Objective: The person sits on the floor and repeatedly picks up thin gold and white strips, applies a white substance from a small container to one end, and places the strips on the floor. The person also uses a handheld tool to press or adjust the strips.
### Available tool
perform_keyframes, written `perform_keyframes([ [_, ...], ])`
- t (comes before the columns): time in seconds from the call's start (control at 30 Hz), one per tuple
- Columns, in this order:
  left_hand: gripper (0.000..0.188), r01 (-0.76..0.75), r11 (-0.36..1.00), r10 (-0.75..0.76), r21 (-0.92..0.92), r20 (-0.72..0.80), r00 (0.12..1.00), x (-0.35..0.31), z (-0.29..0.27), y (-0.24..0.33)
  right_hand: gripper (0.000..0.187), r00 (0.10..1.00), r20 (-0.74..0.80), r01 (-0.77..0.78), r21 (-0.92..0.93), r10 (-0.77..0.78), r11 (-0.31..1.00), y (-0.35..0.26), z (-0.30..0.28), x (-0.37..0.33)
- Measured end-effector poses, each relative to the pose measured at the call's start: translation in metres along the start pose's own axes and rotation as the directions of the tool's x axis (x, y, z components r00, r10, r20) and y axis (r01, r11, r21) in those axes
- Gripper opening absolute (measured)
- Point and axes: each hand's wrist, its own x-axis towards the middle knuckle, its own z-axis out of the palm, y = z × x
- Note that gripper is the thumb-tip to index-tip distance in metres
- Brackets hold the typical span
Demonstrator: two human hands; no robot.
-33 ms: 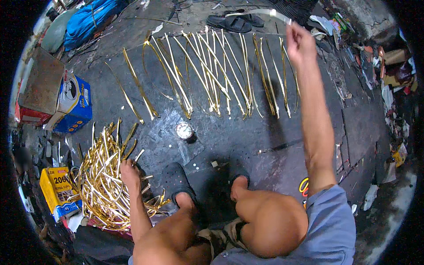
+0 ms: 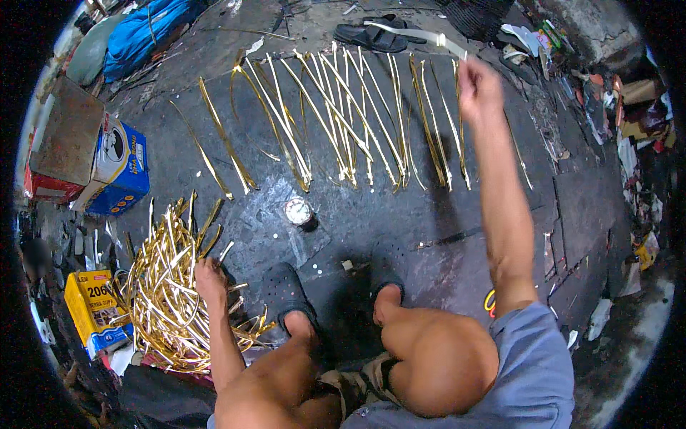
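Observation:
My right hand (image 2: 479,89), slightly smeared by motion, is raised at the far right with its fingers closed on one end of a long pale shiny strip (image 2: 407,31). The strip's free end reaches left, over black sandals (image 2: 370,36). At the near left my left hand (image 2: 210,279) is closed at the edge of a tangled heap of gold strips (image 2: 161,293), and strip ends stick out beside its fingers. Across the dark floor lies a row of separate gold strips (image 2: 343,121), some crossing. Another strip (image 2: 518,150) lies just right of my right forearm.
A small round tin (image 2: 298,211) stands on the floor between the row and my feet. An open carton (image 2: 118,168) and a yellow box (image 2: 93,307) stand on the left. A blue bundle (image 2: 150,36) is at the far left; scraps (image 2: 632,154) litter the right side.
My right hand has moved slightly nearer and to the left, with the strip in it. A strip on the floor right of my forearm has come into sight. The left hand stays put.

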Motion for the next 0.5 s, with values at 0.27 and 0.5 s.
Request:
perform_keyframes([
  [0.27,0.016,-0.067,0.309,-0.887,-0.949,-0.313,0.341,0.037,-0.086,-0.025,0.028,0.748,-0.655,-0.356,-0.26,0.107,0.898,0.145,-0.177,-0.103],
  [0.5,0.016,-0.133,0.827,-0.219,-0.546,-0.531,0.818,0.051,-0.187,0.045,0.046,0.934,0.187,0.086,-0.944,0.305,0.317,0.176,-0.1,-0.211],
])
